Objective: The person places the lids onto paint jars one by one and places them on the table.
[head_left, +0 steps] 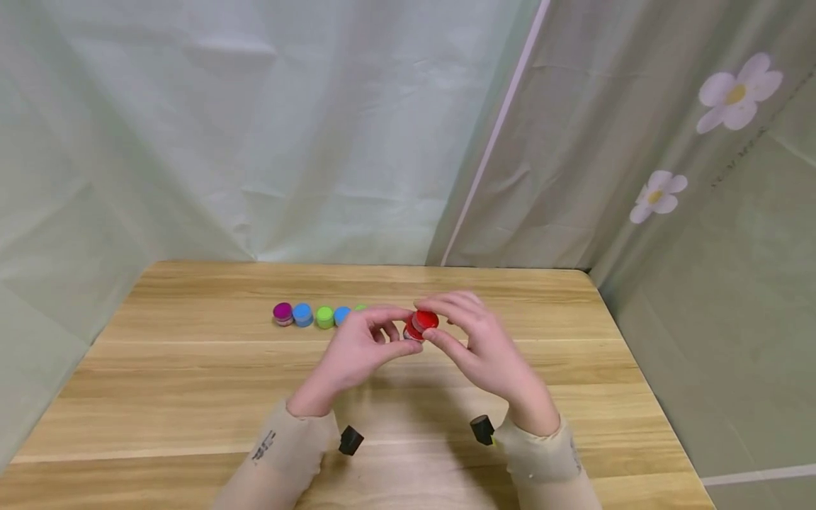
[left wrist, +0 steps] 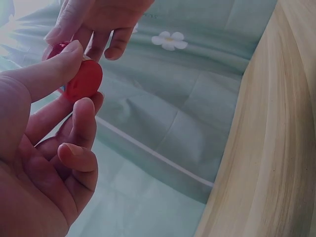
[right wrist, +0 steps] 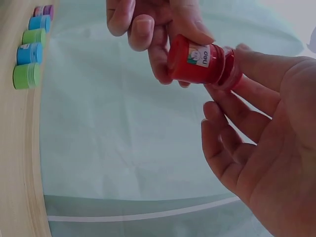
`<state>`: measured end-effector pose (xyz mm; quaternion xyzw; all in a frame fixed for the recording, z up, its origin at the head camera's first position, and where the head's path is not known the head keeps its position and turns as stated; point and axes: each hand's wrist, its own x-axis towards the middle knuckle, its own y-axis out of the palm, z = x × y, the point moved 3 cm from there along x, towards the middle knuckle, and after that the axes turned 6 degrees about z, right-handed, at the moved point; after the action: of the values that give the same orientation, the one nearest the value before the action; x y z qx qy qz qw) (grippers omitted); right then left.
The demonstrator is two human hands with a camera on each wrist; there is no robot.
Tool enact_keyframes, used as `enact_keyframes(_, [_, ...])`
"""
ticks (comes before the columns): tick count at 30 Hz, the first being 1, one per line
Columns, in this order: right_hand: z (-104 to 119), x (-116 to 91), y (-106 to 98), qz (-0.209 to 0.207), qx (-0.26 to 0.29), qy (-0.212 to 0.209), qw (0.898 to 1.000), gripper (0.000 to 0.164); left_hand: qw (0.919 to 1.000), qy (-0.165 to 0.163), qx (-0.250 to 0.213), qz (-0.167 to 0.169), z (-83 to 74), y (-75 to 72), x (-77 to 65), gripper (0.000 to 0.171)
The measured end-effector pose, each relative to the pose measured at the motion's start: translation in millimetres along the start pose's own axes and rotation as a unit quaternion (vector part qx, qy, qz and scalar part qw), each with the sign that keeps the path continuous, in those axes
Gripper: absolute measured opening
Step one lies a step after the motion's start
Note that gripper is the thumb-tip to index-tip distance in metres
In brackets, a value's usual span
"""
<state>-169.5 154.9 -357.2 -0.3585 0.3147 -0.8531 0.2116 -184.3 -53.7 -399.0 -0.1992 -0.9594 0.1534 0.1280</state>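
A small red paint jar (right wrist: 192, 61) with a printed label is held up between both hands over the table. My left hand (head_left: 357, 350) pinches the jar's body between thumb and fingers, its other fingers curled loosely below. From the right, my right hand (head_left: 487, 347) grips the red lid (head_left: 426, 320) by its edge with thumb and fingertips. The lid sits at the jar's mouth end, close against it in the right wrist view. The red jar's end (left wrist: 86, 79) faces the camera in the left wrist view.
On the wooden table (head_left: 191, 397), small jars stand in a row at the back left: a purple jar (head_left: 283, 314), a blue jar (head_left: 302, 314), a green jar (head_left: 325, 317), then another blue and green one partly behind my left hand. A curtain (head_left: 319, 142) hangs behind.
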Motion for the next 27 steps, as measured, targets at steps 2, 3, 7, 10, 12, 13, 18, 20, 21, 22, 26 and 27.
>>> enact_keyframes(2, [0.0,0.6,0.5,0.003,-0.002,-0.007,1.0,0.039,1.0,0.003,0.001,0.001,0.0,0.0,0.4,0.038])
enact_keyframes(3, [-0.4,0.4,0.8,0.003,-0.003,-0.009,1.0,0.039,1.0,0.005,0.001,0.001,0.0,0.1,0.5,0.038])
enact_keyframes(7, [-1.3,-0.2,0.9,0.004,-0.01,-0.009,1.0,0.041,0.9999,0.01,0.003,0.004,-0.6,0.7,0.7,0.038])
enact_keyframes(10, [-2.1,-0.7,1.2,0.008,-0.015,-0.001,1.0,0.041,0.9999,0.012,0.001,0.009,-0.3,1.3,0.4,0.037])
enact_keyframes(12, [-2.5,-1.1,1.5,0.012,-0.017,0.004,1.0,0.039,0.9998,0.013,-0.001,0.013,0.1,1.8,-0.1,0.036])
enact_keyframes(13, [-2.5,-1.2,1.4,0.014,-0.019,0.005,1.0,0.039,0.9998,0.013,-0.002,0.015,0.1,2.0,-0.3,0.035])
enact_keyframes(18, [-1.7,-1.1,1.9,0.027,-0.035,0.007,0.999,0.037,0.9997,0.017,0.003,0.016,-0.5,1.5,-1.1,0.035])
enact_keyframes(20, [-1.3,-1.0,2.2,0.03,-0.041,0.011,0.999,0.036,0.9997,0.018,0.005,0.016,-0.2,1.4,-1.1,0.034])
enact_keyframes(21, [-1.2,-0.9,2.2,0.03,-0.045,0.015,0.998,0.036,0.9997,0.017,0.006,0.016,-0.1,1.6,-1.1,0.033])
enact_keyframes(22, [-1.0,-0.8,2.3,0.029,-0.046,0.022,0.998,0.035,0.9997,0.016,0.006,0.018,-0.1,1.9,-1.1,0.033])
enact_keyframes(26, [-1.3,-1.2,3.7,0.015,-0.06,0.065,0.996,0.032,0.9996,0.013,0.01,0.022,0.3,4.4,-1.0,0.032])
enact_keyframes(27, [-1.4,-1.1,4.5,0.01,-0.066,0.079,0.995,0.032,0.9996,0.013,0.011,0.021,0.1,5.3,-1.1,0.033])
